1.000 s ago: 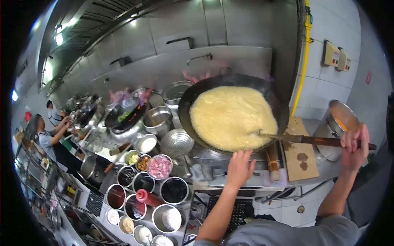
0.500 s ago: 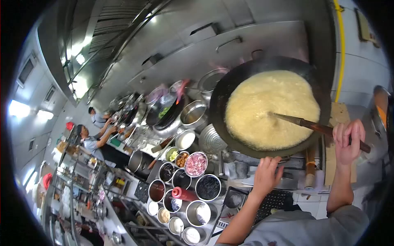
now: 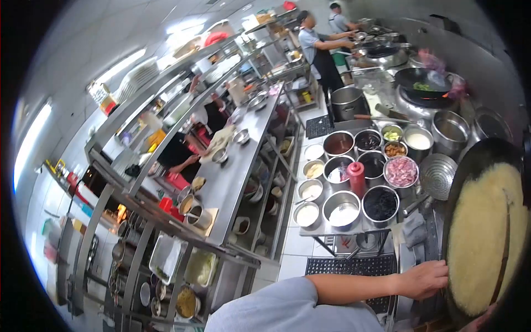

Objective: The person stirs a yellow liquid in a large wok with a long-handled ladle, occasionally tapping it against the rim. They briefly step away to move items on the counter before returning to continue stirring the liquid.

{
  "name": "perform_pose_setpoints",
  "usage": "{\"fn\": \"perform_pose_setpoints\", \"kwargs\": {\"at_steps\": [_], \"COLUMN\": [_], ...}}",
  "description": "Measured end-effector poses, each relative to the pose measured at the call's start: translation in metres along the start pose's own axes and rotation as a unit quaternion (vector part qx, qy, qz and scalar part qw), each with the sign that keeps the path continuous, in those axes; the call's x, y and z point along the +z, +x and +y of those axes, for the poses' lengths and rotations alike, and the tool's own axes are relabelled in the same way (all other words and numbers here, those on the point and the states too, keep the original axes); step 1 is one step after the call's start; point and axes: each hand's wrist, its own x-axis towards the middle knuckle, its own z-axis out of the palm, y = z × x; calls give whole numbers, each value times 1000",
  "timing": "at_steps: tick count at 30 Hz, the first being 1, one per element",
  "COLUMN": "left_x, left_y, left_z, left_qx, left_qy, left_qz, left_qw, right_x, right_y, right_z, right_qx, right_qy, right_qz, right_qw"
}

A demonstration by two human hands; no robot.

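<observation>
Head view: left arm in a grey sleeve point(image 3: 265, 307), stretched rightward across the bottom, forearm nearly level. Left hand point(image 3: 423, 279) with knuckles up, fingers curled and drawn together on the rim of the wok point(image 3: 480, 157). Right hand point(image 3: 484, 318) barely showing in the lower right corner, by the lower end of a long-handled tool point(image 3: 506, 243); cannot tell whether closed round the handle or loose.

Off to the left, a long table point(image 3: 238, 171) of smooth, shiny steel. Wok at the right edge: wide, round, dark metal, holding a broad pool of pale yellow, frothy liquid point(image 3: 480, 232). Behind the left forearm, a black mat point(image 3: 354, 266) pierced with holes. Tool slim, straight and brown, dipped at the far end into the liquid. Just beside the wok, a round metal strainer point(image 3: 438, 174) dotted with holes; next to that, round steel tubs point(image 3: 336, 200), one with pink sliced meat point(image 3: 401, 170). Among the tubs, a smooth red bottle point(image 3: 357, 180) with a narrow tip.

Compared with half a second ago: view swung left, long table brought well into sight, wok shifted to the edge and partly cut off. Left hand still at the rim, now more curled. Right hand, earlier plainly wrapped round the handle, now mostly hidden.
</observation>
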Motion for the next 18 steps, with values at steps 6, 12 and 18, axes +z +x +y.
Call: {"fn": "perform_pose_setpoints", "kwargs": {"at_steps": [6,12,18], "left_x": [4,-7,-15], "left_y": [1,-2,-9], "left_z": [2,2,-4], "left_qx": [-1,31,35], "left_qy": [0,-33,-83], "left_qz": [20,25,-11], "left_qw": [1000,999,996], "right_x": [11,-39,-26], "right_y": [30,12,8], "right_z": [-30,-45,-117], "right_qx": [-194,-289,-236], "right_qy": [-294,-484,-453], "right_qz": [7,3,-23], "right_qw": [936,826,859]}}
